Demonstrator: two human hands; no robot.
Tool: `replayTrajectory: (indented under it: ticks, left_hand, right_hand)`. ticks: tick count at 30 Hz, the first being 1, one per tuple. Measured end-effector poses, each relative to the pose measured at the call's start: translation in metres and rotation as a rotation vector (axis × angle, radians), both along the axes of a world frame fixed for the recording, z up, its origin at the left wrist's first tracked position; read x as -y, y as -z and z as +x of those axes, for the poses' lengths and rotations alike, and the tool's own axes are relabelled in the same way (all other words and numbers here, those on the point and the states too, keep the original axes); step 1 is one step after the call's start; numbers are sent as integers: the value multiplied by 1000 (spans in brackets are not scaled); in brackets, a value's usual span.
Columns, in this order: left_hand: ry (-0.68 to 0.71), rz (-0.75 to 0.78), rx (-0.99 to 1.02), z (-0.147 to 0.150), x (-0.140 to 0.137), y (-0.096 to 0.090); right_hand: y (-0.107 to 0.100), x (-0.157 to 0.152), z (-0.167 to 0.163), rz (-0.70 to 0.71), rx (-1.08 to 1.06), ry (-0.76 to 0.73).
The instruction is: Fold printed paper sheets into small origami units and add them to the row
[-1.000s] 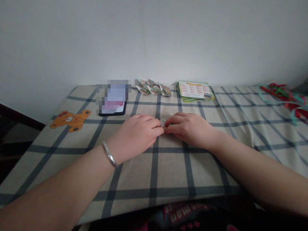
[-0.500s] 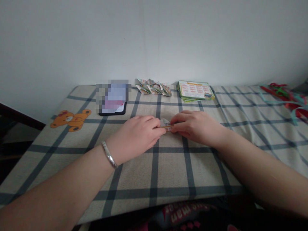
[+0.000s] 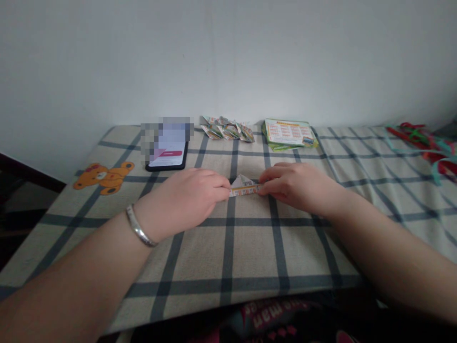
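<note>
A small piece of folded paper [image 3: 244, 186] lies near the middle of the table, with a pale triangular peak at the back and a printed strip along its front edge. My left hand [image 3: 194, 193] is closed on its left end, fingers pressed together. On the right end, my right hand [image 3: 289, 183] pinches the paper between thumb and fingers. The fingertips of both hands hide the paper's two ends. A silver bracelet [image 3: 139, 227] circles my left wrist.
Behind the hands lie several folded paper pieces [image 3: 227, 129] and a stack of printed cards [image 3: 290, 133]. A phone [image 3: 167, 159] lies left of them, near a bear cutout [image 3: 104, 177]. Coloured ribbons [image 3: 424, 143] sit at far right on the checked tablecloth [image 3: 250, 252].
My left hand has slid left along the paper, and my right hand has shifted slightly right. More of the printed strip and the triangular peak now shows between them.
</note>
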State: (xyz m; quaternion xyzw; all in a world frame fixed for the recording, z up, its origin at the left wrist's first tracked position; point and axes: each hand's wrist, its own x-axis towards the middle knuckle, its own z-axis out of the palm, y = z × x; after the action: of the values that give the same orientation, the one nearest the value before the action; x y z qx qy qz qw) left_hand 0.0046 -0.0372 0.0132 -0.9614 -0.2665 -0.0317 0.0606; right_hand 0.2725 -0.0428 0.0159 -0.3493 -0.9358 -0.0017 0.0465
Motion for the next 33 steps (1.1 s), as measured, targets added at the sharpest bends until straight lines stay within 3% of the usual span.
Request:
replayTrajectory:
  ticks: [13, 33]
  left_hand:
    - [5, -104, 60, -5, -8, 0]
    - [-16, -75, 26, -1, -5, -3]
  right_hand:
    - [-3, 0, 9, -12, 4, 22]
    - [-6, -3, 17, 3, -6, -14]
